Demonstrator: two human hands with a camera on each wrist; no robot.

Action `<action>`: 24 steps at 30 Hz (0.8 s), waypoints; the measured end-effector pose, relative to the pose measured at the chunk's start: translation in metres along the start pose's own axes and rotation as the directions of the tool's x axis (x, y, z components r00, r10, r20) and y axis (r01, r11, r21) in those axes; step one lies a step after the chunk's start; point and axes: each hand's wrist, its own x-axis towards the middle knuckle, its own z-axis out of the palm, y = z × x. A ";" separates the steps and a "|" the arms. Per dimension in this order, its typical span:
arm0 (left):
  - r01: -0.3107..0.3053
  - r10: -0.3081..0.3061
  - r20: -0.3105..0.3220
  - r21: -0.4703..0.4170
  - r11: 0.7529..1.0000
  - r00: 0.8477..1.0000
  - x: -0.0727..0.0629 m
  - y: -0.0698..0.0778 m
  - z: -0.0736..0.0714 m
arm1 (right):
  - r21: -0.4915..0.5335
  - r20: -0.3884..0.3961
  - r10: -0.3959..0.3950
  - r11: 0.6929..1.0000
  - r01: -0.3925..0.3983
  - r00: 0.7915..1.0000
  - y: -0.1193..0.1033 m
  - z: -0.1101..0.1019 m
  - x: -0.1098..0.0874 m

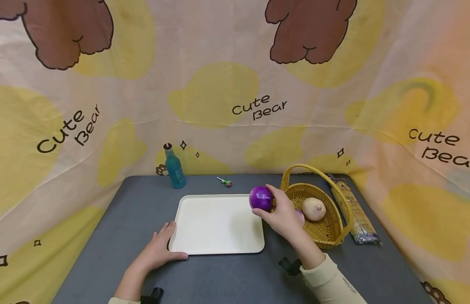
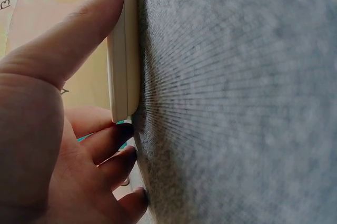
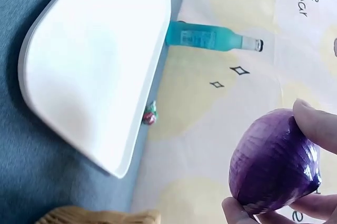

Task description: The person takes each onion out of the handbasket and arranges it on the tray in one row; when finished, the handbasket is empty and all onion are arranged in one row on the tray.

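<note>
My right hand (image 1: pixel 282 213) pinches a purple onion (image 1: pixel 260 198) between thumb and fingers, above the right end of a white tray (image 1: pixel 219 223). The right wrist view shows the onion's (image 3: pixel 271 163) glossy skin and pointed end. At the tray's front left corner rests my left hand (image 1: pixel 155 251). Its thumb (image 2: pixel 73 39) lies along the front edge and its fingers reach along the left side. Right of the tray, a yellow wicker basket (image 1: pixel 326 240) holds a pale round vegetable (image 1: pixel 314 209) with a small nub and a purple one (image 1: pixel 300 217), partly hidden behind my right hand.
A blue-green bottle (image 1: pixel 176 169) stands at the back left of the grey table (image 1: pixel 216 278). A small wrapped lollipop (image 1: pixel 225 182) lies behind the tray. Beyond the basket, a long yellow packet (image 1: pixel 356 211) lies near the right edge. A printed cloth hangs around the table.
</note>
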 end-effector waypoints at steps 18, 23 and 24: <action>0.034 -0.034 0.018 0.010 0.999 0.999 0.001 0.003 0.000 | 0.044 0.053 -0.023 0.999 0.021 0.998 -0.012 0.028 0.006; 0.036 -0.036 0.015 0.001 0.999 0.999 -0.001 0.004 -0.001 | 0.047 0.071 -0.012 0.999 0.008 0.997 -0.015 0.033 0.009; 0.036 -0.036 0.012 0.001 0.999 0.999 -0.001 0.004 0.000 | 0.044 0.074 -0.012 0.999 0.008 0.997 -0.016 0.035 0.009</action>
